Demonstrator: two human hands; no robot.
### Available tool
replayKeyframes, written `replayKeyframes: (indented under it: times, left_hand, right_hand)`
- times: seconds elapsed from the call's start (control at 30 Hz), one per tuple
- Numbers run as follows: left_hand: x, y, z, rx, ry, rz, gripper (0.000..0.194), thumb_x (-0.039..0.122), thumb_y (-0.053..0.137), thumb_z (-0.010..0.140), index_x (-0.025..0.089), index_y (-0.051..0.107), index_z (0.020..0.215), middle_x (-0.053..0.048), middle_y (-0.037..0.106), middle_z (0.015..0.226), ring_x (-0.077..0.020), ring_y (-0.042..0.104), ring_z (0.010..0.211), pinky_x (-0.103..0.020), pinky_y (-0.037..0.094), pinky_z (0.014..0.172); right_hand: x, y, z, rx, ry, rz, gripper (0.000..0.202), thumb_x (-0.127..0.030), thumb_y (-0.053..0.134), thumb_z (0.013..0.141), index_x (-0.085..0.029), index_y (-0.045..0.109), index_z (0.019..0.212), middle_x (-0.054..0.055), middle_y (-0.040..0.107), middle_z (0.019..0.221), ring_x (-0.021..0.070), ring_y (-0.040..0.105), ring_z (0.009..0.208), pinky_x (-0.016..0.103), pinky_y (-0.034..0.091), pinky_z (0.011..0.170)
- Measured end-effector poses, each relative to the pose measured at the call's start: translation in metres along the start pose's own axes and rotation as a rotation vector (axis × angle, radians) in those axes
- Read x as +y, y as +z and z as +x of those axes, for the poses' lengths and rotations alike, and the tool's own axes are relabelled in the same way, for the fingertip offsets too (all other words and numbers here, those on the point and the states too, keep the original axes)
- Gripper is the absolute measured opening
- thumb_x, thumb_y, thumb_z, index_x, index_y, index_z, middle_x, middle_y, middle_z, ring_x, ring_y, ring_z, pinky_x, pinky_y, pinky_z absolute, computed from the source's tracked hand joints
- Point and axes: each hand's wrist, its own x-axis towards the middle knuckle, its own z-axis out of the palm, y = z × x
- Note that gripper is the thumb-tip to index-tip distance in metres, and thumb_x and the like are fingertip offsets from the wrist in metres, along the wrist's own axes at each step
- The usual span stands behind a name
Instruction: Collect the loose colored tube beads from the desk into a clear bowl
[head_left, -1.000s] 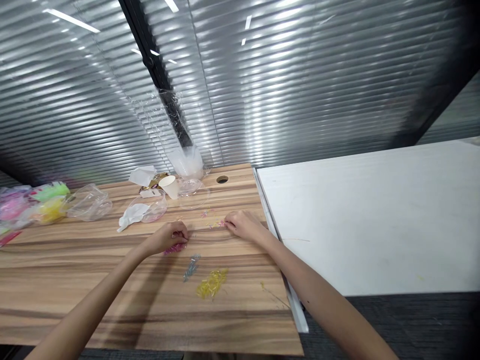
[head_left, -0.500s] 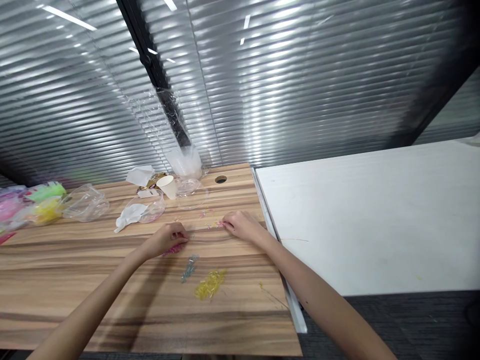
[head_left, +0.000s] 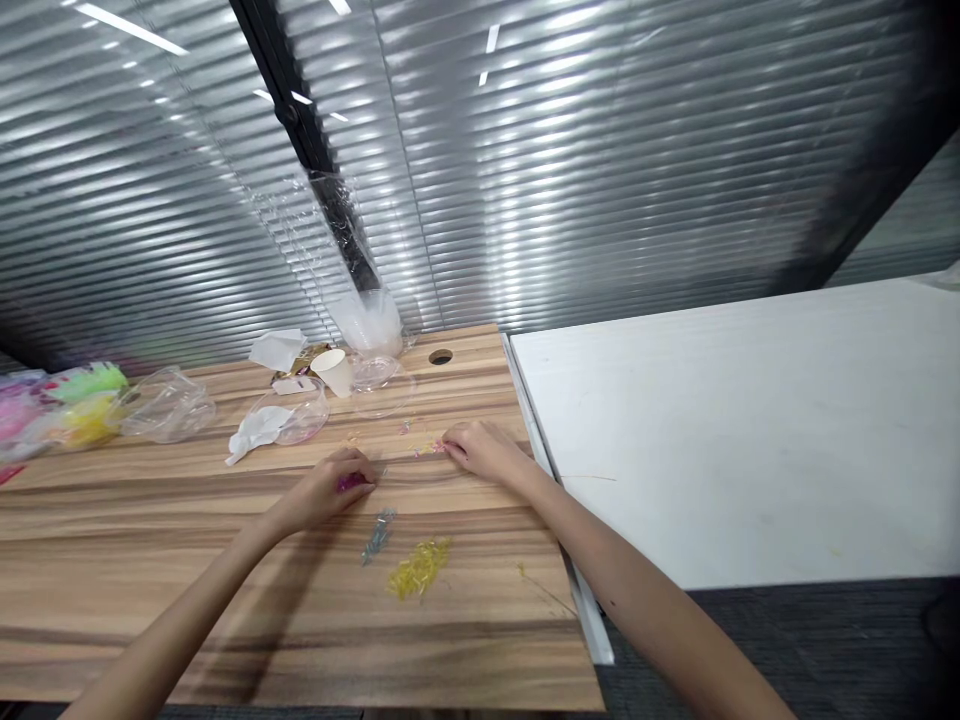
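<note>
My left hand (head_left: 330, 487) rests low over the wooden table, thumb and fingers closed together. Magenta pieces (head_left: 350, 482) show in the curl of its fingers; whether they are lifted or lie on the table I cannot tell. A tiny pale sliver (head_left: 385, 472) shows at its fingertips, too small to name. To the right, my right hand (head_left: 480, 448) is pinched at a small cluster of pink and yellow bits (head_left: 435, 447), and what its fingertips hold is hidden. Nearer me lie a small pile of grey-blue pieces (head_left: 378, 535) and a larger pile of yellow pieces (head_left: 420, 568).
At the back stand a paper cup (head_left: 334, 372), stacked clear bowls (head_left: 371, 325) and clear lids, with crumpled tissue (head_left: 259, 432). Bags of coloured material (head_left: 86, 410) lie far left. A white table (head_left: 735, 440) adjoins the wooden table (head_left: 187, 560). A thin wire (head_left: 551, 597) lies near the right edge.
My left hand has shifted slightly over the magenta pieces, which showed below it before and now show between its fingers. My right hand stays almost where it was.
</note>
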Motion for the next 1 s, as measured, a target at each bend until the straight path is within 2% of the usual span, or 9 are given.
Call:
replayKeyframes:
  times: [0.37, 0.57, 0.77, 1.0]
  left_hand:
    - [-0.008, 0.001, -0.005, 0.009, -0.063, -0.011, 0.019, 0.031, 0.047, 0.087, 0.019, 0.061, 0.082, -0.003, 0.061, 0.083, -0.0159, 0.057, 0.076, -0.027, 0.044, 0.070]
    - [-0.001, 0.005, -0.004, 0.058, -0.061, 0.016, 0.023, 0.037, 0.046, 0.089, 0.019, 0.060, 0.083, -0.004, 0.059, 0.086, -0.0173, 0.056, 0.081, -0.028, 0.044, 0.075]
    - [0.011, 0.011, 0.006, 0.106, -0.088, 0.043, 0.026, 0.041, 0.045, 0.088, 0.019, 0.058, 0.084, -0.004, 0.058, 0.085, -0.0187, 0.055, 0.081, -0.030, 0.043, 0.075]
    - [0.012, 0.020, 0.024, 0.112, -0.159, 0.043, 0.028, 0.040, 0.042, 0.087, 0.018, 0.054, 0.075, -0.004, 0.056, 0.074, -0.0194, 0.052, 0.072, -0.031, 0.041, 0.067]
  right_hand:
    - [0.000, 0.000, 0.000, 0.013, -0.008, 0.006, 0.025, -0.023, 0.040, 0.093, -0.017, 0.065, 0.089, 0.006, 0.069, 0.090, 0.0173, 0.062, 0.080, 0.024, 0.032, 0.062]
    - [0.000, 0.001, 0.001, 0.000, -0.009, 0.002, 0.028, -0.026, 0.038, 0.095, -0.018, 0.065, 0.092, 0.007, 0.069, 0.094, 0.0178, 0.062, 0.082, 0.024, 0.034, 0.065]
    - [0.001, 0.003, 0.002, -0.018, 0.006, 0.003, 0.029, -0.026, 0.037, 0.095, -0.019, 0.065, 0.096, 0.007, 0.068, 0.095, 0.0182, 0.062, 0.084, 0.024, 0.034, 0.066]
    - [0.002, 0.005, 0.003, -0.002, 0.006, -0.015, 0.029, -0.027, 0.036, 0.095, -0.020, 0.064, 0.093, 0.006, 0.069, 0.093, 0.0187, 0.062, 0.081, 0.025, 0.033, 0.064]
